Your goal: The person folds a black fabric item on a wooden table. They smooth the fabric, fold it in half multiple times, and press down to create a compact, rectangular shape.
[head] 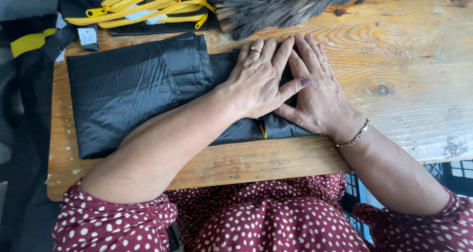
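Black cloth lies folded flat on the wooden table, and both hands press down on its right end. The left hand has its 4 fingers straight and close together, pointing to 12 o'clock, with the thumb stuck out toward 3 o'clock. It grips nothing; the palm just lies flat on the cloth. A gold ring sits on 1 finger. The right hand lies flat too, fingers stretched out toward 11 o'clock, and it holds nothing. The left thumb rests on top of it, so the 2 hands touch and overlap. The right hand has a thin ring and a bracelet at the wrist.

A small bit of yellow peeks out from the cloth at 6 o'clock from the left hand. The cloth runs from under the hands out toward 9 o'clock.

At 12 o'clock from the hands lies something furry and dark. At 10 o'clock sits a pile of black pieces with yellow zips. The sleeves are dark red with white dots.
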